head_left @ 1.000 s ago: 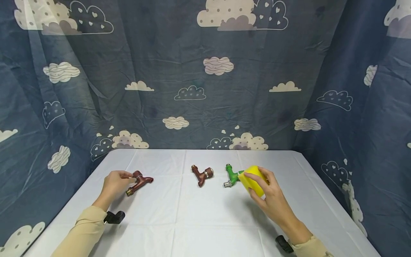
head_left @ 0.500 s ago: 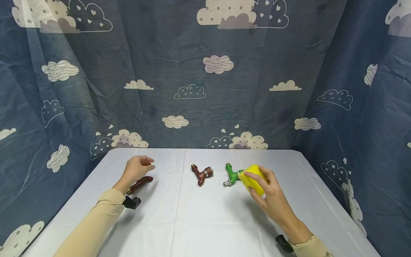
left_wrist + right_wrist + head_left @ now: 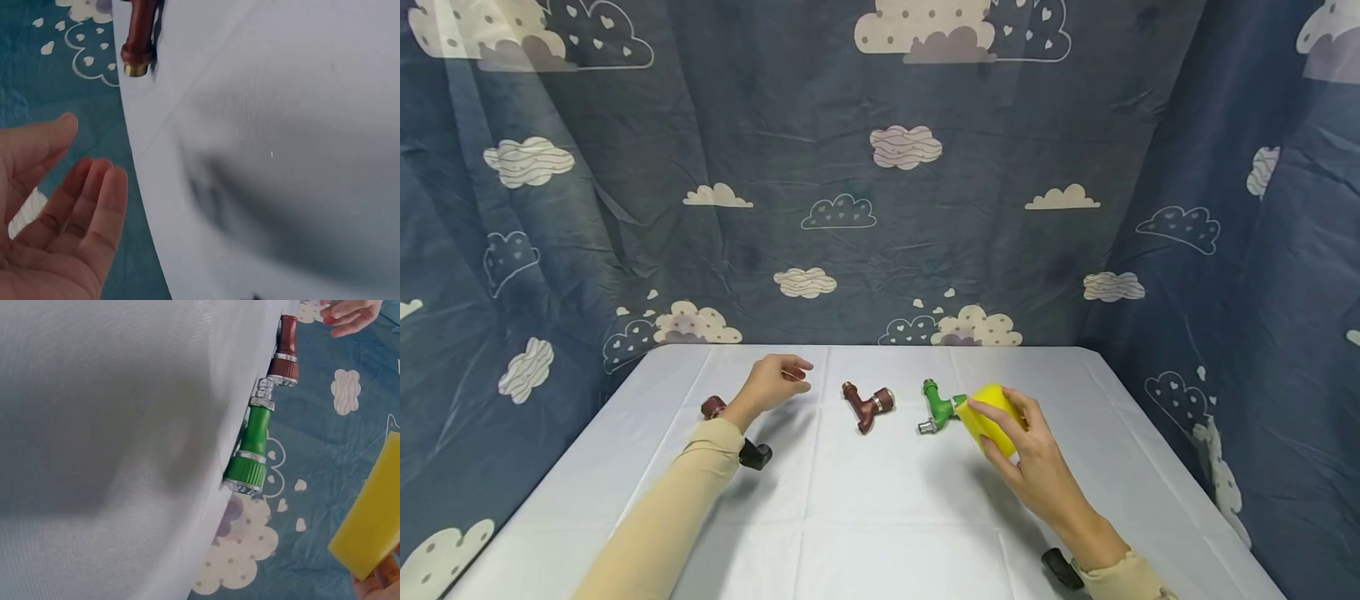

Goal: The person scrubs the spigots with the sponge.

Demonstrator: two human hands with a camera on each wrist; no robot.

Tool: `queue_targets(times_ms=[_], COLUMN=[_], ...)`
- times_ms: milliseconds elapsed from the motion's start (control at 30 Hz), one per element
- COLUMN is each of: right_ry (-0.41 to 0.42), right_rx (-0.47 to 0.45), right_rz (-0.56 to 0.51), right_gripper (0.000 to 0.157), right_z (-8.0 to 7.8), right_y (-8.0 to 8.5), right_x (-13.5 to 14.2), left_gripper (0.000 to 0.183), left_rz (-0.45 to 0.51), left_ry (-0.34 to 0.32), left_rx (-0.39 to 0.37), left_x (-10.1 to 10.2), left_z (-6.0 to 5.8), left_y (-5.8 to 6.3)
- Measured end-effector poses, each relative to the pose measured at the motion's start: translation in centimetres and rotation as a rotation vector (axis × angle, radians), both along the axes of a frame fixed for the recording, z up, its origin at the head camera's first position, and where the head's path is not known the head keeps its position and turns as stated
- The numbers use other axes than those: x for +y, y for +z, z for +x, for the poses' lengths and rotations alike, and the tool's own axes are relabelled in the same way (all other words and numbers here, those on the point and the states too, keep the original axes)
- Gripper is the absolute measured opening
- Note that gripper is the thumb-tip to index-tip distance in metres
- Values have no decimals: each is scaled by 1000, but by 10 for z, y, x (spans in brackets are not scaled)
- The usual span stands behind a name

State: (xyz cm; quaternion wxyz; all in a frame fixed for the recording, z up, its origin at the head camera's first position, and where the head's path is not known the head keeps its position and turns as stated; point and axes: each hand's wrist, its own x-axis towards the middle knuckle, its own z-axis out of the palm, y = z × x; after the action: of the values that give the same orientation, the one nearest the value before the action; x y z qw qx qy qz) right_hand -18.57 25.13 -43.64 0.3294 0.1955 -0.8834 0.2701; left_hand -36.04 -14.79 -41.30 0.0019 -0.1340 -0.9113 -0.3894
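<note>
My left hand point(image 3: 771, 383) hovers over the table's left-centre, holding nothing, fingers loosely bent and thumb apart. Behind its wrist a brown tap point(image 3: 712, 407) is mostly hidden by the sleeve. Right of the fingertips, not touched, lies a second brown tap point(image 3: 867, 407) with a ribbed collar. A yellow sponge point(image 3: 992, 417) is pinched between thumb and fingers of my right hand point(image 3: 1037, 454), raised above the table. Just left of the sponge lies a green tap point(image 3: 938, 407) with a metal end; the sponge hides part of it. In the right wrist view the sponge point(image 3: 372, 512) appears clear of the green tap point(image 3: 253, 444).
A white cloth covers the table point(image 3: 887, 517). Dark blue curtain point(image 3: 775, 242) with cloud prints hangs behind and at both sides. Each wrist carries a small black camera mount point(image 3: 756, 454).
My left hand has left the left brown tap and moved rightward and slightly farther back, toward the middle brown tap. The right hand and sponge have stayed in place.
</note>
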Motion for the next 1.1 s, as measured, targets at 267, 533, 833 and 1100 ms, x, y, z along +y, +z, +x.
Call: queue_targets(times_ms=[267,533,833,1100], right_ry=[-4,-7,-19,-19], right_rx=[7,4,2,-12], right_rz=[23,29,45,46], right_gripper=[64,66,64,64], right_z=[0,1,1,2], right_y=[-3,-4,-5,-6], right_x=[1,1,4,4], left_gripper=[38,41,45,47], left_rz=[-20,-19,-68,-137], left_ry=[-88,-66,-54,-74], left_rx=[12,-40,-39,-22], left_x=[28,51,68,77], left_z=[-11,-17,-17,-17], left_y=[-16,-31,-39,-42])
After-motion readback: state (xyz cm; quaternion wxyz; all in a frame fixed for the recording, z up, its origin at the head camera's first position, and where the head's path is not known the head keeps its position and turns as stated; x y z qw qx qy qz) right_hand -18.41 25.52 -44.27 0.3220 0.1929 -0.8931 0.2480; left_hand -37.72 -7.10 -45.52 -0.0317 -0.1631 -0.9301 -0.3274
